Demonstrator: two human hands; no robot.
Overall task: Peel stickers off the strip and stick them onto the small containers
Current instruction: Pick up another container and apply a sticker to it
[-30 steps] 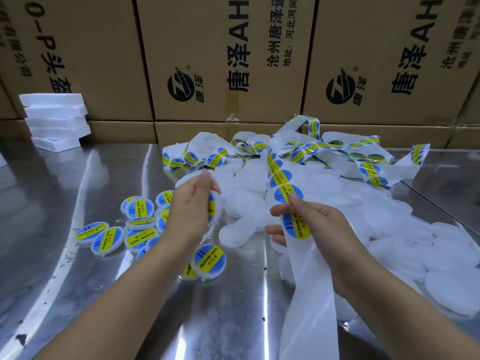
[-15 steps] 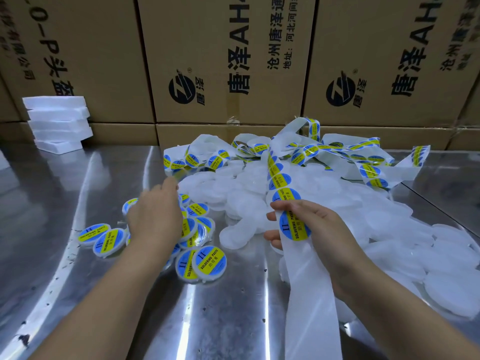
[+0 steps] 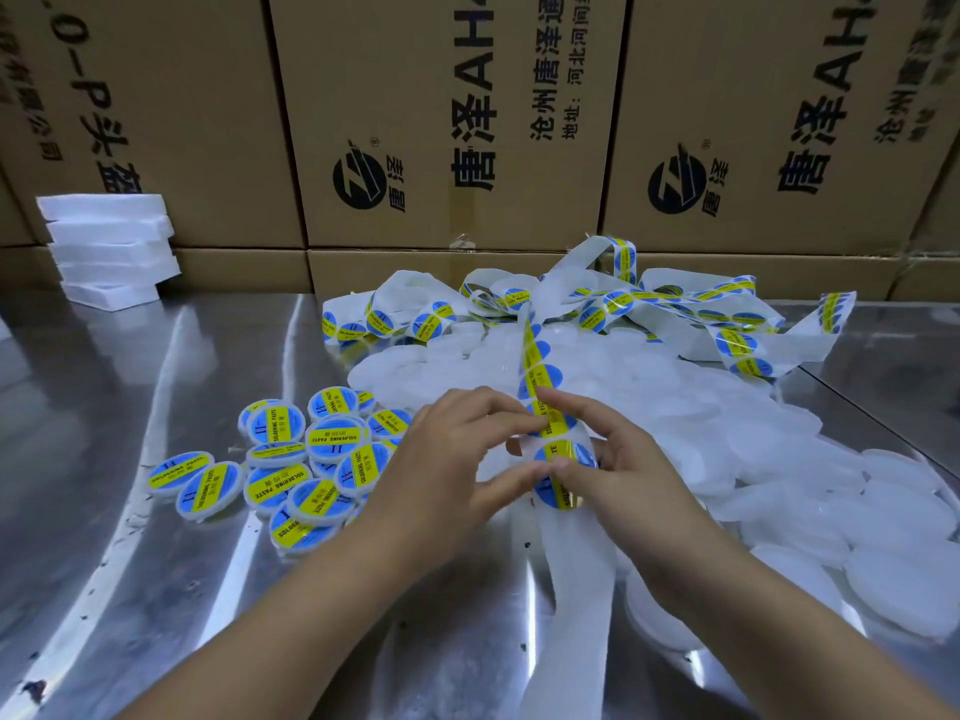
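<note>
A long white backing strip [image 3: 576,579] with round blue-and-yellow stickers runs from a tangle at the back down toward me. My right hand [image 3: 618,475] holds the strip, thumb on a sticker [image 3: 563,480]. My left hand [image 3: 447,459] reaches across to the same spot, its fingertips pinching at the strip beside that sticker. Several labelled small round containers [image 3: 317,459] lie in a pile on the left. Unlabelled translucent white containers [image 3: 779,491] are heaped in the middle and right.
The work surface is a shiny metal table [image 3: 130,511]. Large cardboard boxes [image 3: 447,122] form a wall along the back. A stack of white foam blocks [image 3: 111,249] stands at the back left. The loose strip tangle [image 3: 649,304] lies behind the heap.
My left hand has left the pile of labelled containers, where it set one down, and moved right to the strip in my right hand. The right hand stayed in place.
</note>
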